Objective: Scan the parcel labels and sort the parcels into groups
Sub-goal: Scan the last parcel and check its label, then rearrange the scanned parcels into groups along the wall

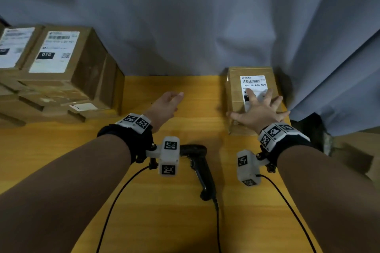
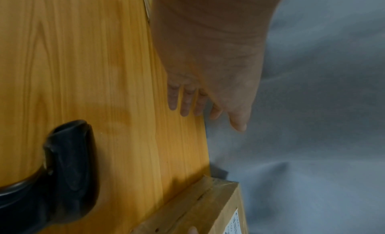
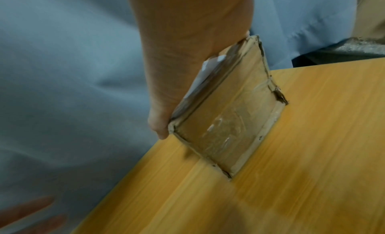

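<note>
The small taped parcel [image 1: 249, 96] lay flat at the far right of the yellow wooden table [image 1: 156, 211], label [image 1: 253, 84] up, close to the grey curtain [image 1: 205, 16]; the right hand [image 1: 260, 113] rested on it with fingers spread straight, thumb at its near-left corner. The left hand [image 1: 164, 104] hovered over bare table mid-way, fingers straight and loosely together, holding nothing. A black handheld scanner [image 1: 200, 168] lay on the table between the forearms, and a stack of labelled boxes [image 1: 61, 72] stood far left, well apart from the parcel.
</note>
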`<move>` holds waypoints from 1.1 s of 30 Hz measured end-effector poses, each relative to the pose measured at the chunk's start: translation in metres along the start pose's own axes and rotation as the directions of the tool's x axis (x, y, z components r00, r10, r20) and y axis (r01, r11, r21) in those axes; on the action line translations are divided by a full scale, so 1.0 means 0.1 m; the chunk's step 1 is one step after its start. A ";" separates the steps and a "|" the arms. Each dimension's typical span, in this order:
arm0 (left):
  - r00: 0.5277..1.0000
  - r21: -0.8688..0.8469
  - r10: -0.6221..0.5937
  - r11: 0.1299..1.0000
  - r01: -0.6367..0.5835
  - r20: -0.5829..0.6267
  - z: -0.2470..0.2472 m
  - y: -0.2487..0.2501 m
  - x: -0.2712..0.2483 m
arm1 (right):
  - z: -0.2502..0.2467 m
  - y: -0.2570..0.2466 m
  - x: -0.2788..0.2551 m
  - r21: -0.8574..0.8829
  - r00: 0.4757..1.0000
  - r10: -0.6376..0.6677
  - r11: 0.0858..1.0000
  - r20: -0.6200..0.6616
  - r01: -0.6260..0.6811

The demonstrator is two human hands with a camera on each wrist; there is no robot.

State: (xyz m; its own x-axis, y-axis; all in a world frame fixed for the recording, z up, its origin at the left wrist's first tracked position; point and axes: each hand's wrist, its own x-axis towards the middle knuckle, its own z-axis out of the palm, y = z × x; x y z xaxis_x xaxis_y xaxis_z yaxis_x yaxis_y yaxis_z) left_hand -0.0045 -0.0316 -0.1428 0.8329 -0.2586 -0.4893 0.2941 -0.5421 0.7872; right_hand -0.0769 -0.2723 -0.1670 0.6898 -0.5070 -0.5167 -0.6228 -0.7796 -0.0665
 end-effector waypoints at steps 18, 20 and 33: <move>0.998 0.004 0.011 1.000 -0.011 -0.063 -0.17 -0.05 0.03 | -0.18 -0.22 0.15 0.000 0.999 -0.051 0.999 -0.011 0.051; 0.996 -0.001 0.029 1.000 -0.029 -0.080 -0.22 -0.02 0.00 | -0.21 -0.23 0.17 -0.003 0.999 -0.050 0.999 -0.017 0.050; 0.865 0.095 0.315 0.948 -0.302 -0.391 -1.61 0.06 -0.79 | -0.52 -2.00 -0.99 0.286 0.760 -0.533 0.713 -0.370 0.640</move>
State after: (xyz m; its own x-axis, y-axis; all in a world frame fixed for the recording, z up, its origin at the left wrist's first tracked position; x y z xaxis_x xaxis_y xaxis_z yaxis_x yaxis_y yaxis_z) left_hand 0.0069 0.1141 -0.0394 0.9963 -0.0813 -0.0283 -0.0174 -0.5122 0.8587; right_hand -0.0013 -0.0850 -0.0583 0.9935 -0.1059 -0.0414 -0.1085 -0.7753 -0.6222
